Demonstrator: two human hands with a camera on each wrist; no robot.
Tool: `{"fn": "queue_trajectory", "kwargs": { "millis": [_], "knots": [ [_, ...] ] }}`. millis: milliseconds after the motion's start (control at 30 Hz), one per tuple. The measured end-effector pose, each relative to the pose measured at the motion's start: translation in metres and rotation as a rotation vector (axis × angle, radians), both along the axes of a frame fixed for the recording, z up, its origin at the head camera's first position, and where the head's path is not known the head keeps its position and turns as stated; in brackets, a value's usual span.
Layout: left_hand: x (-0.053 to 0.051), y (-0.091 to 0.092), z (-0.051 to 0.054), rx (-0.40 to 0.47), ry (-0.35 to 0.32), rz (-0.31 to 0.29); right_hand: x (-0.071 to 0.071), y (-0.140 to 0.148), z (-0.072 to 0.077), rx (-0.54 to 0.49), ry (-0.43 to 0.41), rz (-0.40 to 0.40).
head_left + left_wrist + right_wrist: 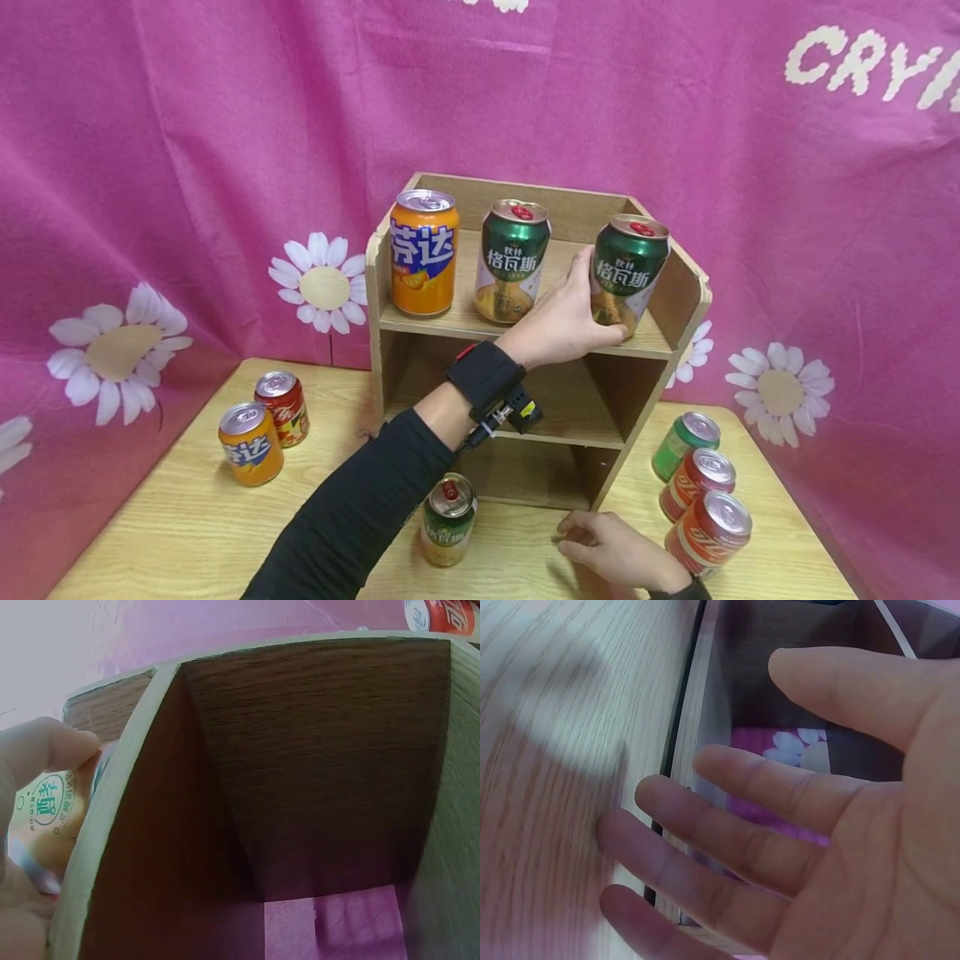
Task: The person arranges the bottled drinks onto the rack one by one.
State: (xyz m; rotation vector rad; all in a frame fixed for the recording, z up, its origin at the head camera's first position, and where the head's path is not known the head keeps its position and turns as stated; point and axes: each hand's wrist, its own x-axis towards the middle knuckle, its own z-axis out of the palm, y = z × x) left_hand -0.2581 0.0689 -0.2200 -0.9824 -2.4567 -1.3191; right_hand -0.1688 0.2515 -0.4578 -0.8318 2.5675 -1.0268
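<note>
My left hand (564, 321) reaches to the right end of the top shelf and grips a green-and-gold drink can (628, 267) from its left side. In the left wrist view, thumb and fingers hold the can's (51, 806) lower part at the shelf edge; whether its base touches the board is hard to tell. Left of it on that shelf stand a matching green can (512, 262) and an orange soda can (423, 254). My right hand (617, 547) is low over the table before the shelf, its fingers loosely extended and holding nothing.
A three-level wooden shelf (390, 367) stands on the table (330, 500). Another green-and-gold can (448, 521) is in front. Orange (251, 446) and red (283, 408) cans stand left. Right are a green can (684, 446) and two red cans (708, 533). Pink cloth (262, 125) hangs behind.
</note>
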Motion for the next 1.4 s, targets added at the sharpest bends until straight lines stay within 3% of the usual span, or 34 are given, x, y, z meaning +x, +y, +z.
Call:
{"fn": "queue_trajectory", "kwargs": {
  "millis": [167,333,500,833,1400],
  "knots": [
    [0.001,0.002,-0.0002,-0.017,0.024,0.058,0.0,0.0004,-0.0002,0.0,0.009,0.005],
    [-0.0008,0.0017,0.0007,0.034,-0.024,0.016,-0.0005,0.0011,0.0004,-0.006,-0.012,0.012],
    [-0.0015,0.001,0.0018,0.024,-0.042,-0.009,-0.0009,0.0014,0.0005,0.003,-0.014,0.013],
    [0.0012,0.0017,0.0012,-0.007,-0.02,0.048,-0.0012,0.0012,-0.0008,0.002,-0.011,0.009],
    [0.0007,0.0049,0.0009,-0.038,0.022,0.095,-0.0016,0.0013,-0.0008,0.007,-0.01,0.004]
  ]
}}
